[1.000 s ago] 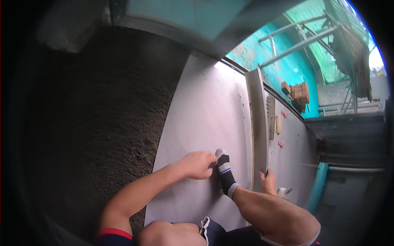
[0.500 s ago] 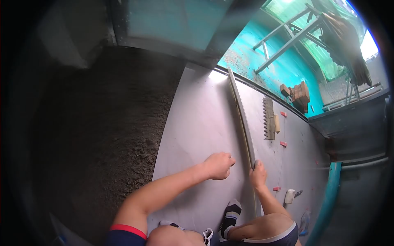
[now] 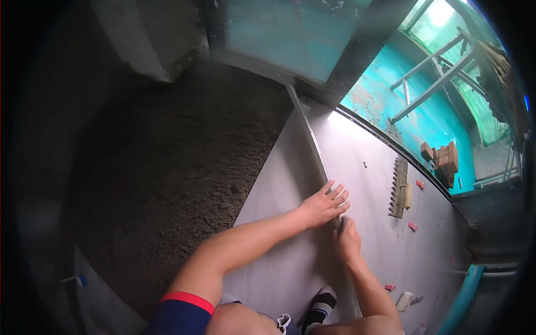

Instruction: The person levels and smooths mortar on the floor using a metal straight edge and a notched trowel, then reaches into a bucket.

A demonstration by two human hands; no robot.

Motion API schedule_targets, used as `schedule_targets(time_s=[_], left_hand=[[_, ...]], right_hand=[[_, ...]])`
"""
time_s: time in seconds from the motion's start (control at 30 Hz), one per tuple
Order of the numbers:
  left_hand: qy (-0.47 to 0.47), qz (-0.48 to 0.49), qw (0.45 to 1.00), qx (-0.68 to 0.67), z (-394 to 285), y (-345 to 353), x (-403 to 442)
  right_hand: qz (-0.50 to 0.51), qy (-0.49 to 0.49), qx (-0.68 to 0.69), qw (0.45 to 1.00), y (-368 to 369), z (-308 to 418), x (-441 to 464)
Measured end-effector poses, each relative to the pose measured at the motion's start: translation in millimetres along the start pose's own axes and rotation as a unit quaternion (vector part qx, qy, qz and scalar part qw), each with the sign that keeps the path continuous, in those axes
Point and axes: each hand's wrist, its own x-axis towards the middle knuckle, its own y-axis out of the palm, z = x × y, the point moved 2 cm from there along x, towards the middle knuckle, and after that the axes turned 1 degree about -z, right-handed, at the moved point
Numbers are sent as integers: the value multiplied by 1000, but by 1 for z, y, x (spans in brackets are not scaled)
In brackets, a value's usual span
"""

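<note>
Long metal bar (image 3: 314,145) slants across the pale slab flooring (image 3: 279,190), its far end near the flooring's far corner, beside the dark soil (image 3: 167,162). The left hand (image 3: 325,205) rests against it with spread fingers; the right hand (image 3: 347,241) curls around its edge. It looks stiff, smooth and unwieldy rather than fragile; a hold near mid-length, hands farther apart, should balance it best.
</note>
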Motion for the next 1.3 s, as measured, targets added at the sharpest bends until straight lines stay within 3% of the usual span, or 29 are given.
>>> schedule_targets(time_s=[0.07,0.17,0.27,0.4,0.6,1.0,1.3], left_hand=[[34,-36,999,-2,11,13,9],[40,158,986,16,21,35,26],[30,70,997,-1,26,49,32],[-10,75,997,17,40,42,46],[-94,19,995,0,72,23,23],[-213,-105,971,5,124,-57,-104],[-327,-74,941,37,102,-99,-196]], right_hand=[[-2,-3,23,1000,3,-10,-26],[-11,2,40,999,7,-48,-96],[-3,71,-4,997,5,-108,-181],[45,194,-89,976,6,-161,-257],[6,169,-22,985,-2,-109,-209],[37,44,-62,996,2,-56,-119],[74,-90,-68,991,4,-27,-91]])
